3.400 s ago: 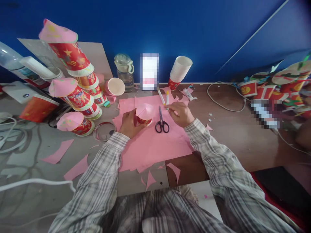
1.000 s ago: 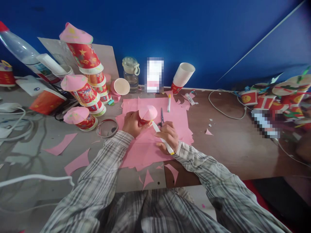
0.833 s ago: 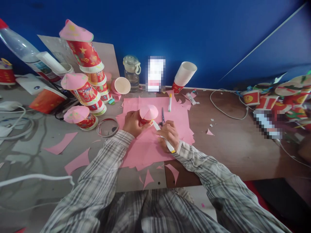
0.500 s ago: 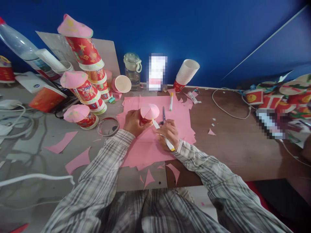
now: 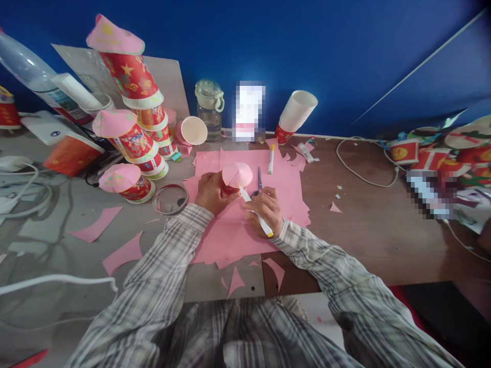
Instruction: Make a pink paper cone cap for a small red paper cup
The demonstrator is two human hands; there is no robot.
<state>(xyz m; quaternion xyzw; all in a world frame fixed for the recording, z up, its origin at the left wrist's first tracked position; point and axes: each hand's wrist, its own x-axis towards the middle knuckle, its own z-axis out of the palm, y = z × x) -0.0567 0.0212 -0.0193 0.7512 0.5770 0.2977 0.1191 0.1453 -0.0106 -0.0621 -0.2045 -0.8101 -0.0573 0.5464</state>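
My left hand is wrapped round a red paper cup that stands upside down on a large pink paper sheet. A pink paper cone caps the cup. My right hand grips a white marker with a yellow end, its tip touching the cone's rim. Black scissors lie on the sheet just behind my right hand, partly hidden by it. A second marker lies farther back.
Stacks of red cups with pink cone tops stand at the left, next to a tape roll. A water bottle, a stack of white cups, a glue stick, white cables and pink scraps lie around.
My right hand left the far markers, took up one marker and brought its tip to the cone on the cup. Over the last second both hands have hardly moved.
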